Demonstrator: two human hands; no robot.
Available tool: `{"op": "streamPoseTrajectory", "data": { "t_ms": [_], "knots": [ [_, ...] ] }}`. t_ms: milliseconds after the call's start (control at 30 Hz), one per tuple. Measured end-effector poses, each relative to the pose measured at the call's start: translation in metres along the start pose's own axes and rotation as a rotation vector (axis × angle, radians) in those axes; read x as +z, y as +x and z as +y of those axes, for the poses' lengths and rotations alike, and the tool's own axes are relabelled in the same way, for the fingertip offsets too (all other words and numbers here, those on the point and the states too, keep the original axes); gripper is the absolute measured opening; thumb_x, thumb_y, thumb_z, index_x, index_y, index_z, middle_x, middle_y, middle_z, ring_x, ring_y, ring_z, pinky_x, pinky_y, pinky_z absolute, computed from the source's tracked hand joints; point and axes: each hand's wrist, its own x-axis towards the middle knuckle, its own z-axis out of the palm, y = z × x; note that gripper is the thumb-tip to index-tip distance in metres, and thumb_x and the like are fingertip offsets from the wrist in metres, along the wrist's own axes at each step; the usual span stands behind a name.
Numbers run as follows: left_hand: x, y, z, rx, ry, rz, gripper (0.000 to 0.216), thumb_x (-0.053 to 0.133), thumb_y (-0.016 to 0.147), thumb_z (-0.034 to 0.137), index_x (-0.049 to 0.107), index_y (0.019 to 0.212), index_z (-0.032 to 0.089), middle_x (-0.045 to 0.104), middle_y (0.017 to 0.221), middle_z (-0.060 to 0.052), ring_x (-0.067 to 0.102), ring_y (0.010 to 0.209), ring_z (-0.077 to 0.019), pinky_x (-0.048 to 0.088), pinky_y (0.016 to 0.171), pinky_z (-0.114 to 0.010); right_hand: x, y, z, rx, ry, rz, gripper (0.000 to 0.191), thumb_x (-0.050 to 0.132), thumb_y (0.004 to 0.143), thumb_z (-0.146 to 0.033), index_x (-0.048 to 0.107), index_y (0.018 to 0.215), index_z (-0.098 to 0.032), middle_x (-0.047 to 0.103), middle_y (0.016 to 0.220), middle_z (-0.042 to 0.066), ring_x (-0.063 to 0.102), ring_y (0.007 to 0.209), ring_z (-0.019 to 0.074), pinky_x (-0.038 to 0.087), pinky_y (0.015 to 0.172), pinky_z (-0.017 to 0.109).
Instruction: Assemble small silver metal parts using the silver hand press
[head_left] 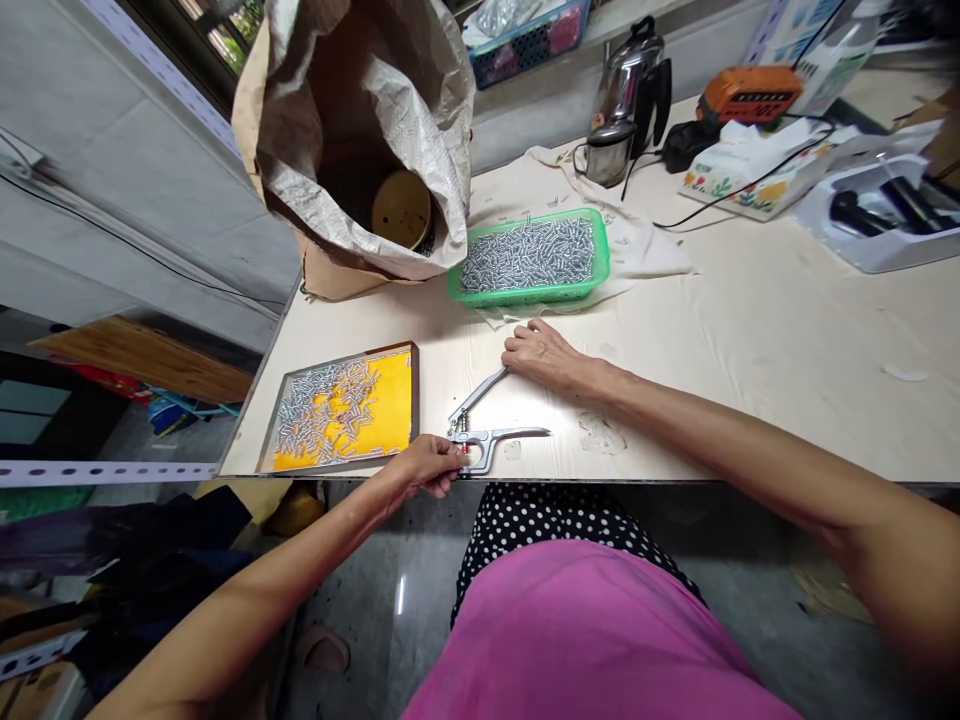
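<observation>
A grey metal hand tool like pliers (486,452), with a long lever handle (480,392) and a spring, sits at the table's front edge. My right hand (546,355) is closed around the lever's raised upper end. At the tool's head, my left hand (431,463) has its fingers pinched together beside a small red part. What those fingertips hold, if anything, is too small to tell. Left of the tool lies a shallow tray (394,395) with a yellow bottom and many small silvery metal pieces (322,410). Similar pieces (532,255) fill a green plastic basket (602,250) beyond my right hand.
A large open woven sack (442,130) stands at the back left, with a round tan container (401,208) inside. Behind the basket are a metal kettle (626,85) and a cup (609,155). A tissue pack (757,165), cables and a white holder (862,240) occupy the back right.
</observation>
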Motion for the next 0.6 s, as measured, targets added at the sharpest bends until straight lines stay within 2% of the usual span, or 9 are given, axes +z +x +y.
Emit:
{"op": "streamPoseTrajectory", "data": {
  "t_ms": [100,167,200,300,367,400,467,600],
  "knots": [
    [0.001,0.0,-0.003,-0.011,-0.047,0.002,0.044,0.08,0.061,0.051,0.054,0.065,0.015,0.055,0.047,0.006,0.048,0.036,-0.0063,0.04,0.04,-0.019,-0.003,-0.004,-0.003,0.025,0.016,-0.031,0.02,0.05,0.095,-0.02,0.068,0.087,-0.018,0.069,0.093,0.008,0.05,0.093,0.0229,0.024,0.077,0.036],
    [0.001,0.0,-0.004,-0.013,-0.063,0.004,0.044,0.081,0.061,0.051,0.055,0.066,0.015,0.055,0.048,0.007,0.048,0.036,-0.0061,0.039,0.04,-0.019,-0.006,-0.013,-0.009,0.059,0.08,-0.053,0.02,0.052,0.095,-0.031,0.067,0.095,-0.018,0.069,0.099,0.009,0.052,0.096,0.0245,0.028,0.08,0.037],
    [0.0,0.001,-0.004,-0.012,-0.067,0.003,0.044,0.081,0.06,0.05,0.055,0.066,0.015,0.055,0.048,0.007,0.048,0.036,-0.0059,0.039,0.04,-0.019,-0.008,-0.018,-0.013,0.066,0.123,-0.059,0.026,0.054,0.094,-0.04,0.066,0.102,-0.018,0.068,0.105,0.009,0.052,0.098,0.0258,0.03,0.082,0.038],
    [0.0,0.001,-0.003,-0.017,-0.061,-0.006,0.045,0.082,0.059,0.05,0.056,0.066,0.015,0.055,0.048,0.007,0.048,0.036,-0.0061,0.039,0.039,-0.019,-0.01,-0.037,-0.025,0.048,0.239,-0.073,0.072,0.06,0.079,-0.069,0.055,0.128,-0.017,0.059,0.129,0.015,0.049,0.115,0.0335,0.034,0.092,0.045],
    [0.0,0.0,-0.001,-0.022,-0.056,-0.006,0.045,0.082,0.059,0.05,0.056,0.066,0.015,0.055,0.048,0.007,0.048,0.037,-0.0062,0.039,0.039,-0.019,-0.007,-0.047,-0.031,0.04,0.27,-0.09,0.097,0.063,0.069,-0.076,0.043,0.14,-0.015,0.046,0.144,0.02,0.039,0.128,0.0394,0.032,0.099,0.053],
    [0.0,0.0,-0.001,-0.023,-0.057,-0.003,0.045,0.082,0.058,0.05,0.056,0.066,0.015,0.055,0.048,0.007,0.048,0.037,-0.0061,0.039,0.039,-0.019,-0.005,-0.05,-0.034,0.044,0.276,-0.095,0.103,0.065,0.066,-0.076,0.039,0.144,-0.014,0.041,0.147,0.021,0.035,0.132,0.0409,0.029,0.102,0.056],
    [0.0,-0.001,0.001,-0.021,-0.065,0.003,0.045,0.083,0.058,0.05,0.056,0.066,0.015,0.055,0.049,0.007,0.048,0.037,-0.0058,0.039,0.04,-0.019,-0.003,-0.055,-0.039,0.062,0.282,-0.094,0.104,0.068,0.066,-0.072,0.036,0.145,-0.013,0.039,0.148,0.022,0.032,0.135,0.0411,0.027,0.105,0.059],
    [0.001,-0.002,0.002,-0.025,-0.058,0.012,0.045,0.083,0.058,0.05,0.056,0.065,0.015,0.055,0.049,0.006,0.048,0.038,-0.0057,0.039,0.041,-0.019,-0.005,-0.057,-0.045,0.092,0.279,-0.052,0.091,0.068,0.071,-0.064,0.041,0.14,-0.011,0.05,0.136,0.02,0.043,0.124,0.0374,0.031,0.103,0.057]
  ]
}}
